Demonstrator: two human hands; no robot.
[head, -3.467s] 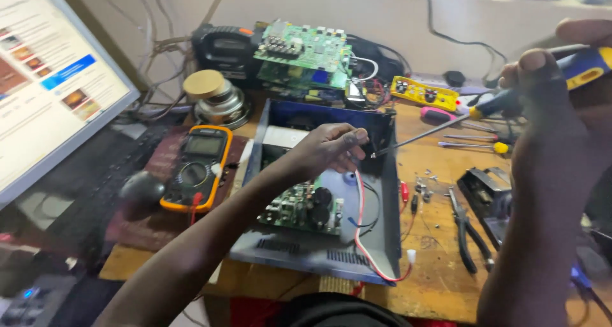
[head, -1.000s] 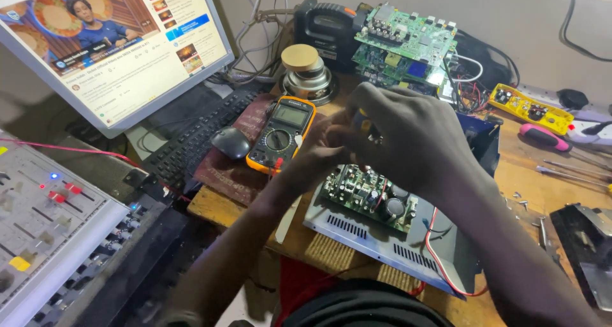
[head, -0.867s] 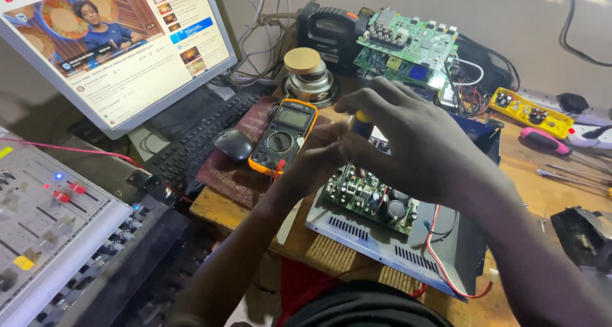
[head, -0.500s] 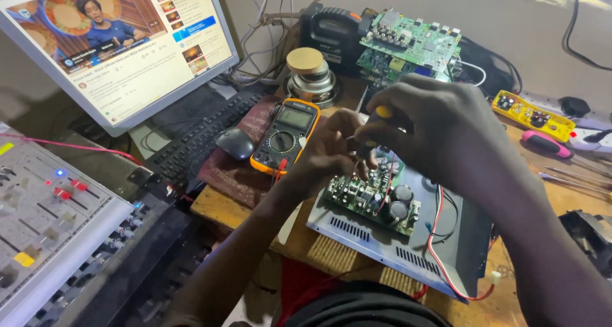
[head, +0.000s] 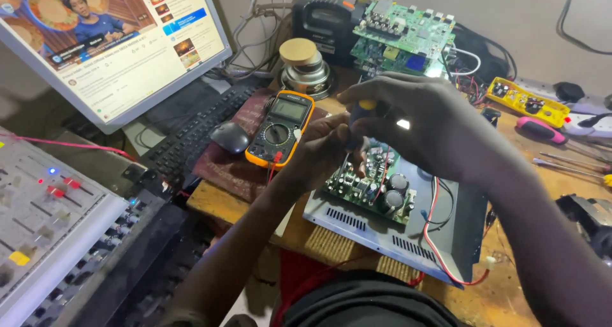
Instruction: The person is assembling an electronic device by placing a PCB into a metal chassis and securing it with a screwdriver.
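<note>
Both hands are packed together at the centre of the frame, right over the open amplifier chassis (head: 408, 241). The right hand (head: 427, 120) comes in from the right edge and is clenched around a screwdriver (head: 364, 107); only its yellow cap and a bit of dark handle peek out above the curled fingers. The long axis of the tool runs steeply down and slightly toward the lower left of the frame, so the tip should land on the green circuit board (head: 373, 187) just below the grip. The tip itself is hidden behind the left hand (head: 328, 150), so I cannot tell exactly which spot on the board it meets.

That left hand rises from the bottom centre and sits lower and further left than the right one, its fingers closed near the shaft, apparently steadying it, though the contact is hard to read from this angle. The board lies directly beneath both hands, inside the grey chassis, with two round capacitors (head: 394, 192) just right of the hidden tip and a red wire (head: 430, 209) looping along the chassis toward the lower right.

Just left of the hands, an orange multimeter (head: 280, 129) rests on the counter (head: 510, 282), with a computer mouse (head: 229, 136) beside it. A second green board (head: 405, 30) sits propped at the upper centre, well apart from the work.
</note>
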